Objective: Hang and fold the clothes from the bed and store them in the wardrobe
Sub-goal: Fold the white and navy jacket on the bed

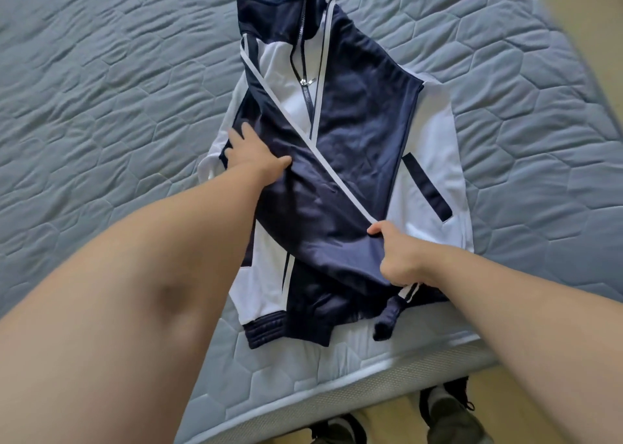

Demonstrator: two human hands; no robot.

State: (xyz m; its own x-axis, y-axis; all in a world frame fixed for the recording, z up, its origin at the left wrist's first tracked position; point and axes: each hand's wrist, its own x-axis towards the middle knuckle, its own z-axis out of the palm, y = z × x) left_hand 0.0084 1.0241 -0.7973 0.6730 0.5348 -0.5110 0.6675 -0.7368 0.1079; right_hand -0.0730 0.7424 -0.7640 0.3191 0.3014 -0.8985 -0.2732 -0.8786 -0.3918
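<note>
Two bare hands work on one navy-and-white jacket (pixel 435 140), which lies face up on the grey-blue quilted bed (pixel 101 89), collar (pixel 279 1) at the far end & ribbed hem near the mattress edge closest to us. Zip (pixel 305 82) is part open at the top. A navy sleeve (pixel 313 187) w/ a white stripe runs diagonally across the chest, from the shoulder on our left down toward the lower right. Our L hand (pixel 253 153) rests flat at the left side of that sleeve, fingers straight & spread, thumb lying on the navy cloth, nothing gripped. Our R hand (pixel 397 258) grips the sleeve lower down, fingers curled round the fabric w/ thumb on top beside the stripe. Below the R hand the cuff (pixel 387 322) hangs loose over the hem area. A second navy sleeve lies folded down the jacket's right half, under the diagonal one. Past the mattress edge we see dark shoes (pixel 451 413) on a pale floor (pixel 387 420).
</note>
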